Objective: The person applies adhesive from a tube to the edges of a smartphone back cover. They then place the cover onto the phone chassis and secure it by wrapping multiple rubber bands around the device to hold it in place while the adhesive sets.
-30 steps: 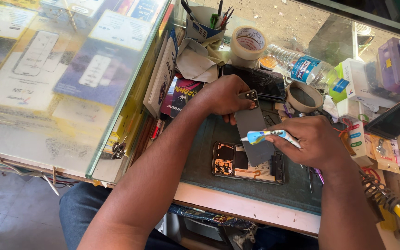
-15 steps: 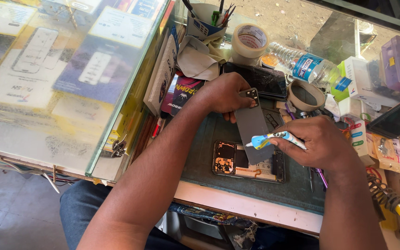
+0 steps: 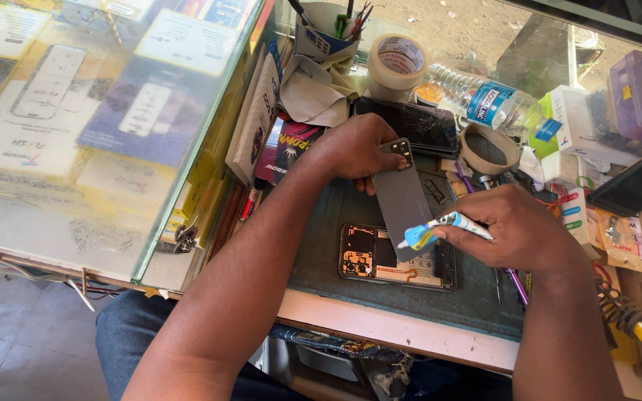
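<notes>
worktop first, with our green mat under an opened phone lying flat, long axis left to right. our left hand pinches the grey back cover at its camera end, tilting it over the phone, long axis running toward us. our right hand sits to the cover's right, grip closed around a small glue tube, nozzle touching the cover's lower edge. behind, a cup holds pens and tools
</notes>
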